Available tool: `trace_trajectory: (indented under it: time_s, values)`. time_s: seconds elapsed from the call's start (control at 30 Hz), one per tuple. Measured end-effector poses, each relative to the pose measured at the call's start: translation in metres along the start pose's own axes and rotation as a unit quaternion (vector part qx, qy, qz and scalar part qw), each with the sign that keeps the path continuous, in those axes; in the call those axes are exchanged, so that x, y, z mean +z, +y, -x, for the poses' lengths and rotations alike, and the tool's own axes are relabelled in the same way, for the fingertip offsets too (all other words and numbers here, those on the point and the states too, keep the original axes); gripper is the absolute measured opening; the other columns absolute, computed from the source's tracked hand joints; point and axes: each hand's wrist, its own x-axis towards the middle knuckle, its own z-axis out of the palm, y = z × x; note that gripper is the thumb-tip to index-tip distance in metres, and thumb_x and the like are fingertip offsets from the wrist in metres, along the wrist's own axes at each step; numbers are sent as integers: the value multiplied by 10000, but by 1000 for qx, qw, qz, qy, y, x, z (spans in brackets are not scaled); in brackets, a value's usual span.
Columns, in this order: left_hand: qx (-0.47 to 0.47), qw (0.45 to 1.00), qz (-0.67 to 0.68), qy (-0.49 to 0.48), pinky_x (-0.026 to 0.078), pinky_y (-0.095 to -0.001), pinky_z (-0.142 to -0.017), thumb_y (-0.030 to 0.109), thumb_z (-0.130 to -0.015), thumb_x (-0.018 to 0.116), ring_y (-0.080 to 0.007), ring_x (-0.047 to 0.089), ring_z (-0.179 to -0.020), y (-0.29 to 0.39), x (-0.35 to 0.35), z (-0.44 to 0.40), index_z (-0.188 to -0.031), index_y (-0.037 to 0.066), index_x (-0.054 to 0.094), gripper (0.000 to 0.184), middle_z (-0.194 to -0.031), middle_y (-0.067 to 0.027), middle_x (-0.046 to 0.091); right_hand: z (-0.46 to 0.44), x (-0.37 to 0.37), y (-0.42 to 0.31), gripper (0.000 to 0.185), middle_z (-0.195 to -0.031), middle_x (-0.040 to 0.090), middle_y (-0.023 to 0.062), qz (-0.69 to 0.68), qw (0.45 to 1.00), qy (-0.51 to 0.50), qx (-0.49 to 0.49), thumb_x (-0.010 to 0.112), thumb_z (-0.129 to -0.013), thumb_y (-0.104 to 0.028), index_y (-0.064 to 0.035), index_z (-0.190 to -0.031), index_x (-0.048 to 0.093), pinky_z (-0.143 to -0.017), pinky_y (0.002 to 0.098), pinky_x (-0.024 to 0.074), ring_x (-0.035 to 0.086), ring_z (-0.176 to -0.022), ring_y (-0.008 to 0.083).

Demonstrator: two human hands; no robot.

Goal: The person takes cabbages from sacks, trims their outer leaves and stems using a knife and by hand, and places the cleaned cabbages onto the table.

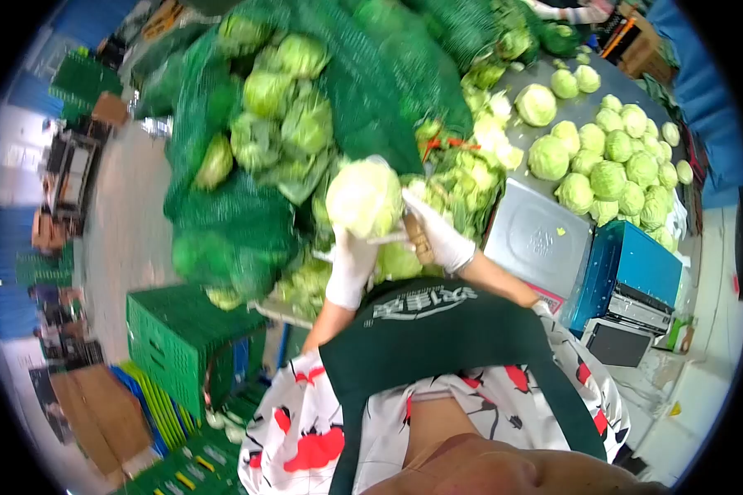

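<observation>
A pale, trimmed cabbage rests in my left hand, which wears a white glove and has its fingers around the underside. My right hand, also gloved in white, is closed on a brown handle just right of the cabbage; the tool's blade is hard to make out. Loose cabbage leaves lie beyond and beside my hands. Untrimmed cabbages sit in the opening of a green mesh sack ahead and to the left.
A metal scale stands to the right, beside a blue box. Many trimmed cabbages are heaped behind it. Green crates stand at lower left, near a cardboard box. Another person's gloved arm shows at the top right.
</observation>
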Motion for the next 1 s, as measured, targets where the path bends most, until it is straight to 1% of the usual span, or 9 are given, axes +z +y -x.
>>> trace_trajectory:
  time_s: [0.07, 0.27, 0.37, 0.47, 0.57, 0.67, 0.77, 0.83, 1.0]
  values:
    - [49, 995, -78, 33, 252, -432, -1190, 558, -883, 647, -284, 341, -1432, -3, -14, 2, -1535, 34, 216, 940, -1550, -143, 334, -4, -1, -1, 406, -965, 668, 2, -10, 999, 15, -37, 552, -970, -521, -160, -1147, 607, -437, 214, 381, 554, -603, 99]
    - [61, 973, -217, 57, 415, -425, -1090, 258, -772, 784, -293, 486, -1317, 33, -9, 11, -1494, 16, 269, 920, -1452, -152, 440, 10, 7, -17, 605, -758, 604, -29, 257, 927, 78, -261, 784, -826, -397, -4, -1245, 594, -457, 222, 424, 569, -609, 46]
    - [84, 970, -184, 132, 417, -398, -1076, 150, -805, 753, -253, 529, -1244, 19, -7, 7, -1426, 10, 372, 742, -1364, -129, 517, 10, 5, -17, 607, -661, 453, -53, 361, 902, 70, -224, 820, -783, -381, -45, -1239, 604, -425, 245, 375, 489, -500, 54]
    - [96, 967, -187, 141, 418, -383, -1064, 143, -823, 737, -236, 537, -1223, 10, -6, 11, -1394, 4, 414, 671, -1342, -120, 533, 7, -6, -7, 514, -660, 494, -3, 379, 890, 95, -233, 799, -784, -380, -49, -1131, 614, -487, 292, 416, 477, -530, 93]
    - [80, 966, -191, 153, 425, -362, -1036, 160, -823, 729, -213, 538, -1194, 8, -5, 13, -1370, -5, 437, 641, -1301, -109, 555, 9, -3, -9, 499, -760, 621, 91, 519, 746, 118, -400, 733, -771, -194, -16, -1210, 577, -567, 332, 477, 569, -601, 183]
    - [106, 966, -174, 158, 421, -372, -1043, 155, -816, 722, -218, 538, -1198, 2, -6, 12, -1380, -4, 427, 655, -1306, -112, 549, 16, 11, -6, 477, -739, 641, 199, 512, 744, 255, -346, 668, -764, -151, -19, -1214, 578, -593, 404, 510, 657, -643, 334]
    - [71, 984, -83, 139, 422, -435, -1078, 457, -794, 739, -291, 534, -1238, 7, -8, 15, -1456, 24, 351, 881, -1409, -151, 486, 13, -6, -19, 354, -774, 672, 123, 402, 839, 229, -287, 681, -790, -155, -30, -1107, 586, -645, 355, 532, 662, -676, 227]
    - [21, 995, 71, 73, 390, -448, -1106, 413, -785, 770, -295, 487, -1305, 20, 7, 19, -1480, 92, 317, 889, -1451, -144, 445, 13, -20, -33, 269, -755, 660, 78, 352, 876, 171, -282, 684, -797, -132, -19, -1033, 623, -611, 298, 492, 595, -645, 139]
    - [61, 978, -179, 86, 375, -468, -1108, 452, -760, 770, -303, 450, -1347, 14, 28, 29, -1509, 147, 218, 980, -1492, -134, 405, -24, -84, -19, 282, -768, 676, 113, 528, 781, 240, -232, 668, -826, -225, -72, -1063, 655, -627, 334, 510, 636, -657, 196]
